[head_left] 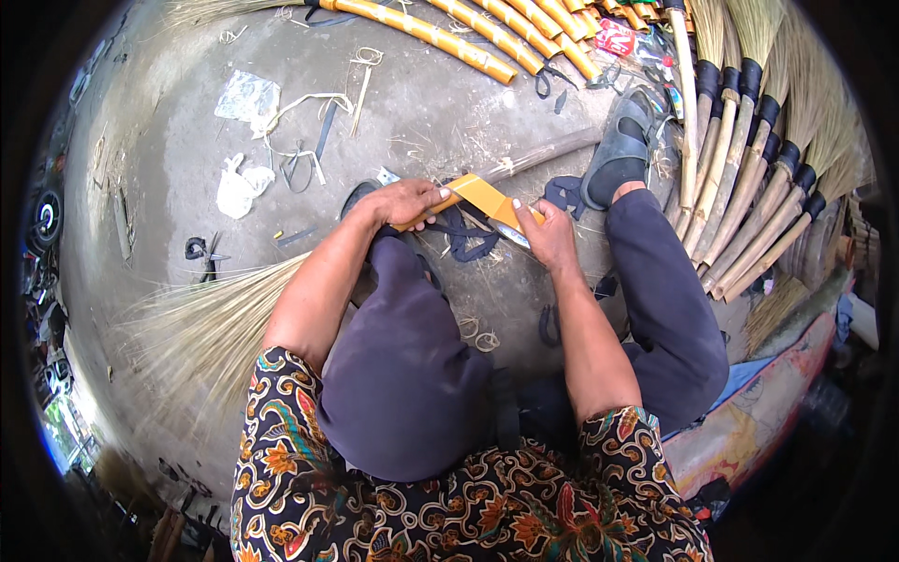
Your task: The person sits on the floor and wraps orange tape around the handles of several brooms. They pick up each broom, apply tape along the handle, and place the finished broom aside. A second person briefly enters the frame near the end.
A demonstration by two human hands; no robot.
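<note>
A straw broom lies across in front of me, its pale bristles point(215, 323) fanned out at the left past my forearm. Its bare brown handle point(548, 153) runs up to the right toward my foot. My left hand point(405, 203) is closed around the handle, where yellow tape covers it. From there a wide strip of yellow tape point(482, 195) stretches to the tape roll point(510, 233). That roll is gripped in my right hand point(551, 234), fingers closed at its side. The fingers under the handle are partly hidden.
Yellow-wrapped broom handles point(435, 37) lie at the top. Several brooms with bare handles point(726, 173) are stacked at the right. Scissors point(212, 258), a white plastic bag point(245, 185) and black strips point(468, 242) lie on the concrete floor. My sandalled foot point(618, 150) is near the handle's end.
</note>
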